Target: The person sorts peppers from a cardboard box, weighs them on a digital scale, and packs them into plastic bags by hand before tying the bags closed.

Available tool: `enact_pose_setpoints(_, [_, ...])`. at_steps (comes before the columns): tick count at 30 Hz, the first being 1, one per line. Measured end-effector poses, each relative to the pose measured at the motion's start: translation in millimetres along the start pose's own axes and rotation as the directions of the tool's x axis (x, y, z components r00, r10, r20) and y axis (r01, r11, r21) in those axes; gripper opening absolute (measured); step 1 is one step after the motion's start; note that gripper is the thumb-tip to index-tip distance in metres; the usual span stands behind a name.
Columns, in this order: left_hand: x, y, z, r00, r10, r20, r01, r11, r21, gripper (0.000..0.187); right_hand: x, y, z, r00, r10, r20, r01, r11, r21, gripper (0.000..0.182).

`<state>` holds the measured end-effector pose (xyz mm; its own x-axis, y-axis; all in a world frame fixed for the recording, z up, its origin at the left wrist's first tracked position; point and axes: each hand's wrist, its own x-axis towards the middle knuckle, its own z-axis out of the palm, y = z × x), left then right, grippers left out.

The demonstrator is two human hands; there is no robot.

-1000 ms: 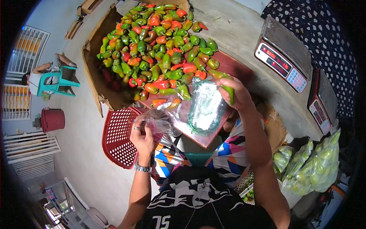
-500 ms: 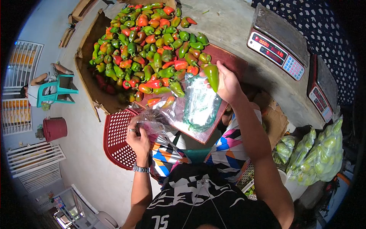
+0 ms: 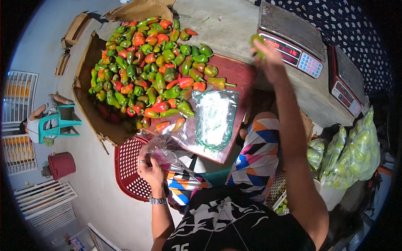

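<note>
My right hand (image 3: pixel 270 60) is raised at the upper right, blurred by motion and closed on a green pepper (image 3: pixel 258 46) in front of the nearer scale. Low on the left, my left hand (image 3: pixel 150 169) grips a crumpled clear plastic bag (image 3: pixel 162 154) over my lap. A large heap of red and green peppers (image 3: pixel 155 69) fills the far side of the work area. One yellow-green pepper (image 3: pixel 218 82) lies apart on the dark red board (image 3: pixel 238 77). Closer to me on that board is a flat, shiny clear plastic packet (image 3: pixel 215 119) with green edges.
Two digital scales (image 3: pixel 293 54) (image 3: pixel 346 98) stand on the concrete ledge at right. Bagged green produce (image 3: pixel 354 157) sits below them. A red perforated basket (image 3: pixel 127 163) is beside my left hand. Cardboard (image 3: pixel 90 79) borders the heap. Far left, a person sits in a teal chair (image 3: pixel 58 123).
My right hand has swung up and away from the board toward the scale, holding a green pepper. A yellow-green pepper now shows where that hand was. My left hand keeps the bag.
</note>
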<state>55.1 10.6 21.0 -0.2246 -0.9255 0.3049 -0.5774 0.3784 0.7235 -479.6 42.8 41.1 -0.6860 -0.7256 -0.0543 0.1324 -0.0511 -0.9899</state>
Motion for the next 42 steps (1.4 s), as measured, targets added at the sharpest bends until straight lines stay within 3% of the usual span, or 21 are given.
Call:
enact_pose_setpoints(1, [0, 2, -1, 1.000, -0.008, -0.002, 0.008, 0.999, 0.038, 0.030, 27, -7, -24, 0.995, -0.010, -0.095, -0.005, 0.987, -0.160, 0.058])
enact_pose_setpoints(3, [0, 4, -2, 1.000, -0.003, -0.011, 0.004, 0.998, 0.055, 0.031, 61, -23, -58, 0.963, -0.112, -0.244, 0.052, 0.969, -0.240, 0.061])
enact_pose_setpoints(4, [-1, 1, -1, 1.000, 0.001, -0.012, -0.001, 1.000, 0.016, 0.032, 84, -22, -83, 0.936, -0.213, -0.280, 0.056, 0.877, -0.478, 0.068])
enact_pose_setpoints(5, [1, 1, 1, 1.000, 0.004, -0.010, -0.004, 1.000, -0.004, 0.032, 107, -20, -110, 0.871, -0.377, -0.314, -0.024, 0.606, -0.795, 0.074])
enact_pose_setpoints(7, [1, 3, 0, 1.000, -0.003, -0.004, 0.004, 1.000, 0.023, 0.033, 118, -35, -127, 0.859, -0.357, -0.368, -0.208, 0.413, -0.886, 0.075])
enact_pose_setpoints(11, [1, 2, 0, 1.000, 0.028, 0.006, -0.028, 0.997, 0.077, 0.032, 134, -48, -158, 0.882, -0.262, -0.391, -0.350, 0.190, -0.917, 0.072])
enact_pose_setpoints(18, [9, 17, -6, 0.998, 0.064, 0.024, -0.067, 0.986, 0.154, 0.032, 172, -30, -194, 0.831, -0.189, -0.524, -0.511, 0.117, -0.852, 0.073])
enact_pose_setpoints(21, [12, 24, -6, 0.999, 0.007, 0.034, -0.012, 0.991, 0.134, 0.036, 184, -33, -204, 0.861, -0.135, -0.490, -0.485, 0.070, -0.872, 0.075])
enact_pose_setpoints(26, [10, 22, -7, 0.999, -0.017, 0.034, 0.013, 0.995, 0.103, 0.036, 170, -33, -200, 0.886, -0.225, -0.405, -0.401, 0.063, -0.914, 0.076])
enact_pose_setpoints(29, [9, 18, -10, 0.999, -0.033, 0.038, 0.029, 0.996, 0.087, 0.035, 179, -29, -210, 0.895, -0.197, -0.400, -0.395, 0.068, -0.916, 0.079])
enact_pose_setpoints(32, [9, 19, -13, 0.998, -0.041, 0.040, 0.037, 0.994, 0.099, 0.035, 172, -35, -199, 0.884, -0.235, -0.403, -0.423, -0.039, -0.905, 0.083])
enact_pose_setpoints(40, [7, 17, -15, 0.998, -0.052, 0.019, 0.051, 0.998, 0.046, 0.033, 185, -17, -213, 0.843, -0.272, -0.464, -0.492, -0.044, -0.869, 0.096])
enact_pose_setpoints(42, [7, 15, -16, 0.997, -0.070, 0.023, 0.069, 0.997, 0.032, 0.032, 173, -19, -197, 0.798, -0.402, -0.450, -0.523, -0.089, -0.848, 0.089])
